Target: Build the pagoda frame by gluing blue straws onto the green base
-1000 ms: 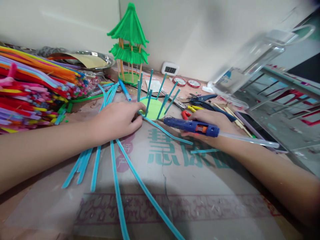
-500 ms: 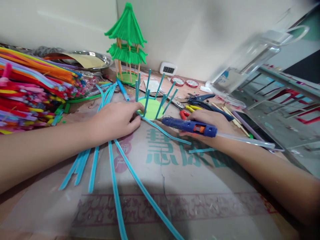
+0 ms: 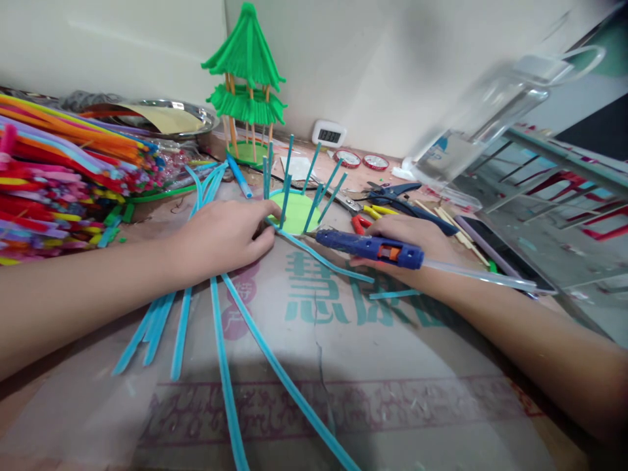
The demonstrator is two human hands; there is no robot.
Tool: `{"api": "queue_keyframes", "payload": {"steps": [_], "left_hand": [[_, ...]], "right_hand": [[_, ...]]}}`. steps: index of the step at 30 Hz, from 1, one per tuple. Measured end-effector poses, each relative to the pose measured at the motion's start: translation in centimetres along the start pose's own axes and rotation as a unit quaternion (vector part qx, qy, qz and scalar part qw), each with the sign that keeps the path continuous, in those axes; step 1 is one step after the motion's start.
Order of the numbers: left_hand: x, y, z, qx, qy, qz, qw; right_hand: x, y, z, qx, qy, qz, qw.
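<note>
The work surface is a flattened printed sack [image 3: 343, 340] on which long blue pipe cleaners [image 3: 230, 366] fan outward; a heap of mixed-colour pipe cleaners [image 3: 63, 176] lies at the far left. Behind the heap sits a metal tray [image 3: 196, 118] holding a folded sheet of tan paper [image 3: 167, 118]; further contents cannot be determined. A finished green pavilion model [image 3: 245, 85] stands against the wall. The step in hand appears to be bonding a blue pipe cleaner [image 3: 318, 258] to the green disc [image 3: 297, 210], which lies between the two hands and already carries several upright blue stubs [image 3: 287, 176]. The left hand [image 3: 220, 239] rests on the sack, fingertips narrow and pressing the pipe cleaner's end at the disc edge. The right hand [image 3: 412, 239] is closed around the blue glue gun [image 3: 367, 247], nozzle pointing at the disc. The next move likely calls for steady nozzle placement at the joint, clear of the left fingertips. Pliers [image 3: 397, 196] lie beyond the gun
</note>
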State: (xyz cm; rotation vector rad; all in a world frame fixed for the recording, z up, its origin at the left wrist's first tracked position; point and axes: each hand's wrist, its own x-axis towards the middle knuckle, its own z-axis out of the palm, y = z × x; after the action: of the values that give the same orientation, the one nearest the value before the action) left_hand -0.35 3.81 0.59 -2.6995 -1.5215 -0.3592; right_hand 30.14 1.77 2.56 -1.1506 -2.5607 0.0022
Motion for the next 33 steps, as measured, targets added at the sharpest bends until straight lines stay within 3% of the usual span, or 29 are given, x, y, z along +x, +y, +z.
{"api": "queue_keyframes", "payload": {"steps": [24,29,33], "left_hand": [[0.0,0.0,0.1,0.006,-0.003,-0.005,1.0],[0.0,0.1,-0.1,0.007,-0.004,0.0,1.0],[0.0,0.3,-0.5,0.006,-0.016,0.006,1.0]], "right_hand": [[-0.1,0.3,-0.1,-0.029,-0.005,0.019,0.999],[0.2,0.2,-1.2,0.053,-0.017,-0.005,0.998],[0.0,0.6,-2.1,0.177,0.054,0.073,0.98]]}}
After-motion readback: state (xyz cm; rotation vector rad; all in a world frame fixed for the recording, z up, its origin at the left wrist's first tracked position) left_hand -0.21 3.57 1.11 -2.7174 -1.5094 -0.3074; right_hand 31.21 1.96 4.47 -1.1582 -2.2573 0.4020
